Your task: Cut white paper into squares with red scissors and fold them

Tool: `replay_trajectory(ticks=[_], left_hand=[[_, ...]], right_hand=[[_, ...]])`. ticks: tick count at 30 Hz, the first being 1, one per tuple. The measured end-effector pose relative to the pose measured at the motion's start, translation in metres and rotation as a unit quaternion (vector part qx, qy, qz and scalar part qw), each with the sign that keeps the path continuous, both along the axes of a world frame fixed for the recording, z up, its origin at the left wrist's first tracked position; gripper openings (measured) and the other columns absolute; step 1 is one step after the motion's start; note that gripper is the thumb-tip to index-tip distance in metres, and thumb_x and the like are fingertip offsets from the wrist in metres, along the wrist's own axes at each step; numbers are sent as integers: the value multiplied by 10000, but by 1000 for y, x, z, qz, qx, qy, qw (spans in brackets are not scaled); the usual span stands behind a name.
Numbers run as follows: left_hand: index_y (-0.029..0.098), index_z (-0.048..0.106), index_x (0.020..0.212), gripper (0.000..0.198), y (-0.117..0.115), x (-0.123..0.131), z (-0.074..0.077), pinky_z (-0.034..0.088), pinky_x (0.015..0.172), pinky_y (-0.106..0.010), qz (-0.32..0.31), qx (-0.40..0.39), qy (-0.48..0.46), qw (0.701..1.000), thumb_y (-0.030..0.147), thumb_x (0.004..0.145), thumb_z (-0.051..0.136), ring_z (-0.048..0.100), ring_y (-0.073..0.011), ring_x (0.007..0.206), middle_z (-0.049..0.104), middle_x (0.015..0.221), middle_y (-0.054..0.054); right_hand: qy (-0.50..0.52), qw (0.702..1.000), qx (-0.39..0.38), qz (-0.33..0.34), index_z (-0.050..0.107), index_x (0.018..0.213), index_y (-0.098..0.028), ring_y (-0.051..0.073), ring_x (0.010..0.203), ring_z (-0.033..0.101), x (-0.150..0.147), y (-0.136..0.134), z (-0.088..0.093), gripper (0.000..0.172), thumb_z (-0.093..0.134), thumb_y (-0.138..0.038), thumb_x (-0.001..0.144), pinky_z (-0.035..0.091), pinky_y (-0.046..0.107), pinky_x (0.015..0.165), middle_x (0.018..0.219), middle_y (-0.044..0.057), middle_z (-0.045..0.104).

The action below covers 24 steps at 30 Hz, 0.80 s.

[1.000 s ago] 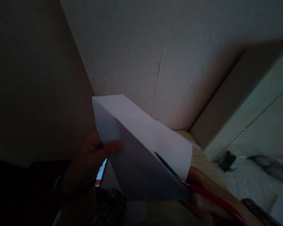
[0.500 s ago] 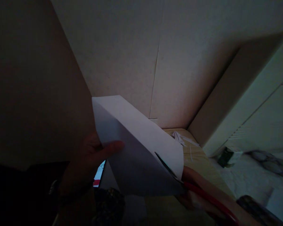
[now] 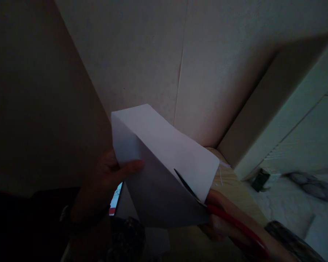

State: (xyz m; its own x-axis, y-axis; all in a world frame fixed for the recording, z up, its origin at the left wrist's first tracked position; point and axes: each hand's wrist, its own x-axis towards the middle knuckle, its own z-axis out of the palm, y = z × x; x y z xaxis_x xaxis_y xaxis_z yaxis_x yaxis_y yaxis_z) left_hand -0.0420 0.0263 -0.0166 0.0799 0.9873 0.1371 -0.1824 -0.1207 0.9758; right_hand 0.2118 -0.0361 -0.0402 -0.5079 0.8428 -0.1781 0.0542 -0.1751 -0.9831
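White creased paper mid-frame, likely light, bendy, easily torn; hold near edges, your left hand pinches its left side, thumb in front; your right hand, lower right, has fingers curled round red scissors

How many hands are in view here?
2: the left hand holds the white paper; the right hand holds the red-handled scissors. Dark areas might hide more.

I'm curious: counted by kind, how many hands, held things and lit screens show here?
Hands: 2, the left hand and the right hand
Folded white paper: 1
Red-handled scissors: 1
Lit screen: 1
Total: 5
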Motion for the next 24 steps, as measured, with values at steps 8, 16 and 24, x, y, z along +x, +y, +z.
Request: replay_trajectory(ticks=[8, 16, 24], left_hand=[[244, 810, 751, 171, 1, -2, -1, 591, 550, -191, 16, 0, -6, 1000, 319, 627, 900, 741, -165, 590, 798, 693, -6], [249, 812, 740, 124, -3, 0, 4, 585, 535, -182, 12, 10, -17, 1000, 287, 646, 883, 733, -155, 572, 787, 663, 6], [255, 808, 767, 163, -1, 2, 4, 587, 528, -190, 5, 13, -25, 1000, 291, 632, 893, 730, -159, 565, 789, 675, 1]], right_hand=[[-24, 999, -33, -23, 654, 946, -224, 134, 560, 350, -4, -4, 13, 654, 602, -825, 693, 279, 291, 526, 669, -16, 477], [-31, 998, -38, -34, 590, 834, -233, 120, 539, 344, -3, -8, 21, 603, 618, -817, 688, 270, 288, 526, 637, -34, 463], [-48, 999, -19, 7, 643, 956, -220, 126, 522, 335, 3, -2, 13, 671, 554, -842, 721, 284, 282, 510, 602, -44, 439]])
